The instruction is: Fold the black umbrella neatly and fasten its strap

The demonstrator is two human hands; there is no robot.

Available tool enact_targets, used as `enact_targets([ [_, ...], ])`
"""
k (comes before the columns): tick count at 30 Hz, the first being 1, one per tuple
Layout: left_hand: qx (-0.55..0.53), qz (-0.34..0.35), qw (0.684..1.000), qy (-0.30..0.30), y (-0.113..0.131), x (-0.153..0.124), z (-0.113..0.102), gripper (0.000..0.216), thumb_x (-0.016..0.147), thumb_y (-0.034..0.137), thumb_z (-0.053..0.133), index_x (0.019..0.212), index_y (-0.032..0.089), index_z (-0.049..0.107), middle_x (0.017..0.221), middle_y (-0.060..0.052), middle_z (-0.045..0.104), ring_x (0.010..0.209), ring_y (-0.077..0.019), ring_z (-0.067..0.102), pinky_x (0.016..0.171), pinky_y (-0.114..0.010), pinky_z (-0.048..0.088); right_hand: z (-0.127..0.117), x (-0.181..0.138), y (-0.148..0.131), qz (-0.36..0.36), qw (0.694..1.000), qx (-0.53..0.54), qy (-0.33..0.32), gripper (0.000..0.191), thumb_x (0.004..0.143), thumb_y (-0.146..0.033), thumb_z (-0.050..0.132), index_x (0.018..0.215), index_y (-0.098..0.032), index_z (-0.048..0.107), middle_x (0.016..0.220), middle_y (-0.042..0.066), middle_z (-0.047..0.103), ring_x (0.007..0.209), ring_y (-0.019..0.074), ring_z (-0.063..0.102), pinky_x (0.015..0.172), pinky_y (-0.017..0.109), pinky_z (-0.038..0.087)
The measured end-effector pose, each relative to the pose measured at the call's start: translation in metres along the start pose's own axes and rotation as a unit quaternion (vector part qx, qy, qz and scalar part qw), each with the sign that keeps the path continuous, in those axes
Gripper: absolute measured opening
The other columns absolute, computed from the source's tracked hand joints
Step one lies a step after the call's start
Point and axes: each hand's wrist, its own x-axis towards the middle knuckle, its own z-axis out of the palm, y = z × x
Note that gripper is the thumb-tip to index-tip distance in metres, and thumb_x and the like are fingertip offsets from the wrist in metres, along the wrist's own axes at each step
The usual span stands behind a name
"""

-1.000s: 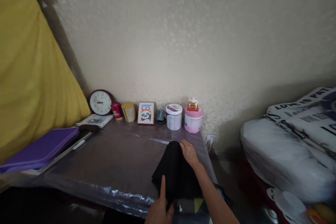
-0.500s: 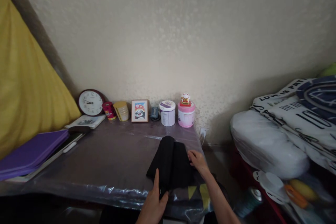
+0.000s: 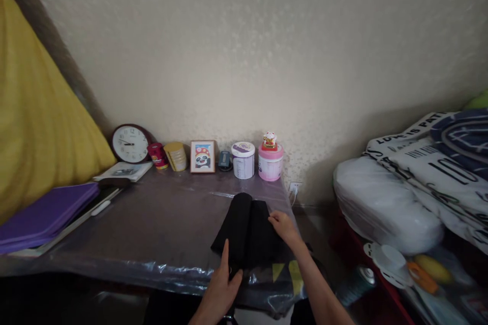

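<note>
Black folded fabric [image 3: 239,228] lies near the right front part of the table, with a rounded fold on its left half and a flatter panel on its right. My left hand [image 3: 221,284] is at its near end, index finger stretched along the fabric and thumb apart; the other fingers curl underneath, mostly hidden. A small shiny ring shows between thumb and index finger, and a dark piece pokes out below this hand. On the right edge of the fabric, my right hand [image 3: 281,225] pinches the material between thumb and fingers.
Plastic film covers the table [image 3: 163,228]. Along the wall stand a clock [image 3: 130,144], a panda picture frame [image 3: 203,156], a white tub [image 3: 243,161] and a pink tub [image 3: 270,163]. Purple folders [image 3: 46,216] lie left. A spray can [image 3: 360,284] and bagged bedding [image 3: 385,203] are right.
My right hand has shifted slightly left and up, with its fingertips closer against the fabric's edge. My left hand keeps its place on the near end. The view has tilted slightly.
</note>
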Motion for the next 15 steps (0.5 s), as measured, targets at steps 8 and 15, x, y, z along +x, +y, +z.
enact_targets([
  [8,0.075,0.001,0.997,0.003,0.007,-0.003,0.006,0.075,0.082,0.025,0.038,0.136,0.013,-0.013,0.117,-0.009,0.056,0.101,-0.0135,0.055,0.081,-0.019,0.037,0.042,-0.012,-0.039,-0.064,0.997,-0.034,0.024,0.036,0.084,-0.025,0.033,0.110,-0.010,0.054,0.107,0.014,0.059,0.102,0.0208,0.054,0.087,0.030,0.039],
  [15,0.193,-0.025,0.981,0.002,0.015,-0.002,0.014,0.072,0.081,0.022,0.034,0.135,0.005,-0.012,0.093,-0.013,0.065,0.084,-0.0187,0.060,0.071,-0.025,0.039,0.089,-0.011,-0.080,0.041,0.996,-0.081,0.025,0.058,0.085,-0.033,0.031,0.132,0.001,0.025,0.132,0.027,0.033,0.118,0.0312,0.039,0.091,0.042,0.036],
])
